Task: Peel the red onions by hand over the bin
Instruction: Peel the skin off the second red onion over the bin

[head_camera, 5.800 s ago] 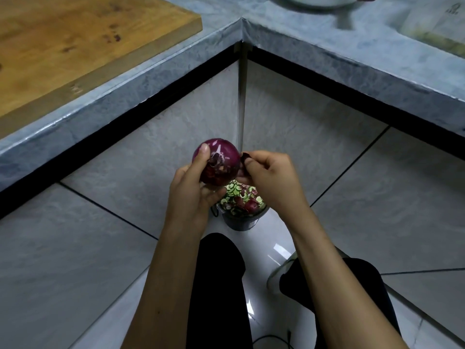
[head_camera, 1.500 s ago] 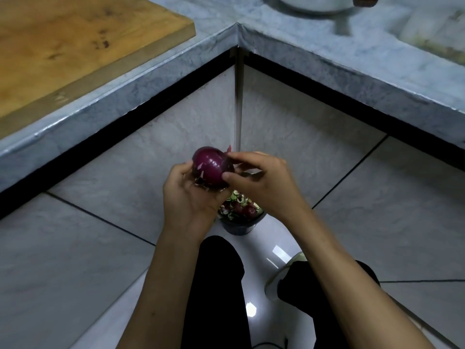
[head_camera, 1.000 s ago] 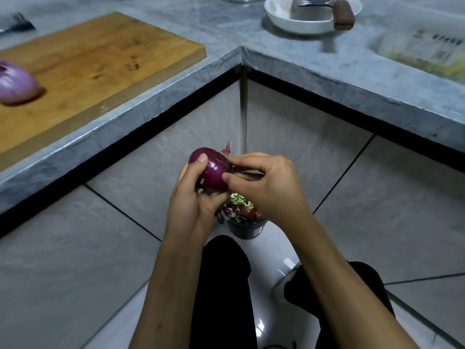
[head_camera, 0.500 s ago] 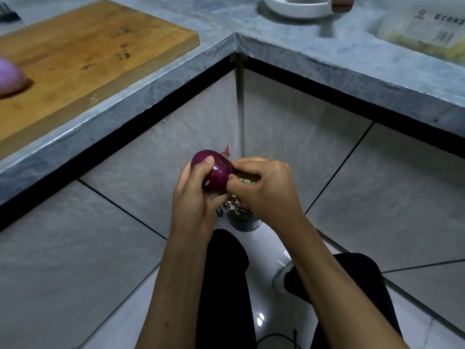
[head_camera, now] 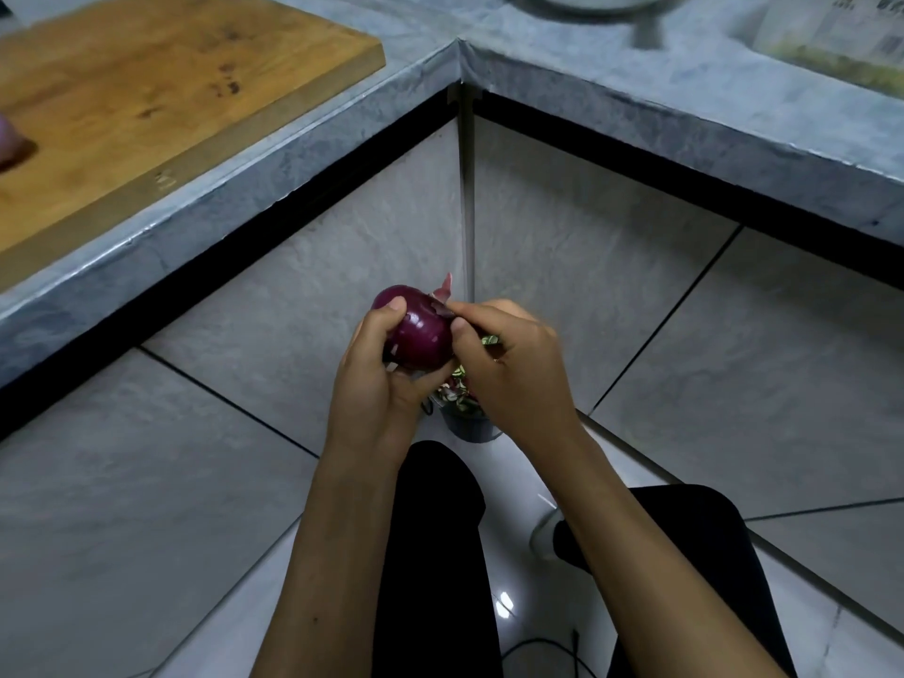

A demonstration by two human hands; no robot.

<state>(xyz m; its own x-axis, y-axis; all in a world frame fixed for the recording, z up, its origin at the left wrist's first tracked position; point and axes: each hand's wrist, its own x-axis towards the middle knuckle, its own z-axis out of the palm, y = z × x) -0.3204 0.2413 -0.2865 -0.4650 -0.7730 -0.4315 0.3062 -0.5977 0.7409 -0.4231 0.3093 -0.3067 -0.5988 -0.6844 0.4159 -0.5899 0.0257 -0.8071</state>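
Mid-peel: left hand [head_camera: 376,384] cups red onion [head_camera: 420,335] above bin [head_camera: 469,425] on floor; right hand [head_camera: 508,364] fingers pinch a skin flap [head_camera: 442,293] at onion's top; next, prob. pull flap down & drop it in bin.

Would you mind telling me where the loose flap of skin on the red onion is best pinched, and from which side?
Pinch the skin flap near its base, where it lifts off the top of the red onion, coming from the right with the right hand. It stands up clear of the bulb there, while the left hand cups the onion's left and underside, likely steadying it for a pull over the bin.
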